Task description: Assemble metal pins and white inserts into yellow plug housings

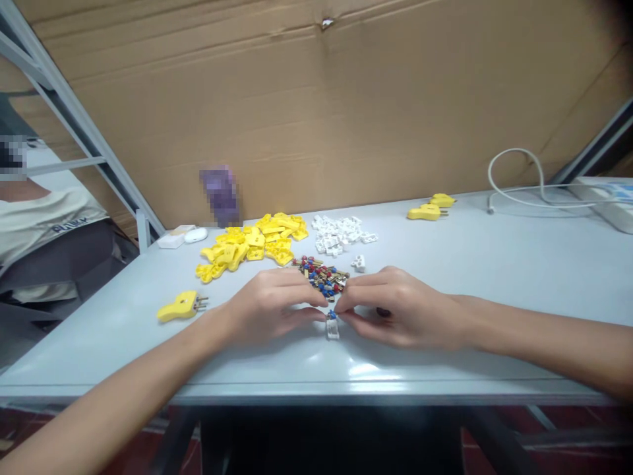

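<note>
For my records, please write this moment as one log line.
left hand, right hand: at white piece; nearby: pin pile; beyond: yellow shells, white parts

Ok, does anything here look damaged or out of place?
Yes: the cardboard behind the table has what looks like a small tear at the top of the view, with white showing. Also, one white piece sits apart from the white pile.

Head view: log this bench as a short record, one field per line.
Left hand: fingertips close to the small white part
Right hand: fingertips at the blue-ended piece by that part; exact grip unclear
Pin heap: red and blue ends, just beyond the fingers
White pile: beyond the pins
Yellow shells: piled left of the white pile
Yellow plug: near the left forearm
</note>
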`<state>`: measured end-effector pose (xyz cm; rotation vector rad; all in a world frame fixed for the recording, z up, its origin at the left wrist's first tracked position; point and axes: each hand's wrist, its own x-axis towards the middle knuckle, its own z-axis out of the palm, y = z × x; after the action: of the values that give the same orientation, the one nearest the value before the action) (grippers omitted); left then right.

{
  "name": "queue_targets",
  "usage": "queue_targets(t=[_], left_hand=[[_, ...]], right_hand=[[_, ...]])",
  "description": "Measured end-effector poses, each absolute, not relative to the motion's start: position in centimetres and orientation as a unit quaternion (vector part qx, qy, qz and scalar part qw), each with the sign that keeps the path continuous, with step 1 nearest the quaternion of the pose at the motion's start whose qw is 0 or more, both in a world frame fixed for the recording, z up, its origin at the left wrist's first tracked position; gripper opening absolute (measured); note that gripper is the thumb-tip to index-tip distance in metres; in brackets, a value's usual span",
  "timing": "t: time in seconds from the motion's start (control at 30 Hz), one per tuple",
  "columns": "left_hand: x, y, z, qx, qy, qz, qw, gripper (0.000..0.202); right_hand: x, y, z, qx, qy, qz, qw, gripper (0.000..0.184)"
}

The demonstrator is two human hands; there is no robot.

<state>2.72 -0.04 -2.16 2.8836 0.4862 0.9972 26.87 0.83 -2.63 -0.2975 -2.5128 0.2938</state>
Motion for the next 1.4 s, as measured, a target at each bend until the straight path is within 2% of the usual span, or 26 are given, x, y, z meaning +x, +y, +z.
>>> queue_targets(t=[0.17,0.4,0.73,0.87,1.03,1.4], left_hand=[[3.1,-0.3,-2.2,0.946,0.113,0.299,-0.064,0.016],[3.3,-0.4,-2.5,0.953,0.116,0.265,-0.088,0.020],[3.3,-0.4,-2.0,0.952,0.120,0.270,-0.077,0.019],[3.4,-0.4,-2.3,0.953,0.121,0.274,-0.038,0.013],[3.7,-0.5,-2.6,0.958,0.130,0.257,-0.001,0.017],[3.7,-0.6,-2.3,0.961,0.135,0.237,-0.050,0.020]], right_hand=[[26.7,0.4,-2.0,-0.119,-0.945,0.147,0.266,0.016],[26.6,0.4,-2.2,-0.112,-0.946,0.186,0.241,0.015],[26.4,0.2,-1.9,-0.149,-0.936,0.190,0.256,0.018],[26.4,0.3,-1.9,-0.132,-0.939,0.204,0.242,0.016],[26.6,0.3,-2.1,-0.120,-0.945,0.194,0.237,0.016],[26.7,0.5,-2.4,-0.116,-0.944,0.201,0.234,0.015]])
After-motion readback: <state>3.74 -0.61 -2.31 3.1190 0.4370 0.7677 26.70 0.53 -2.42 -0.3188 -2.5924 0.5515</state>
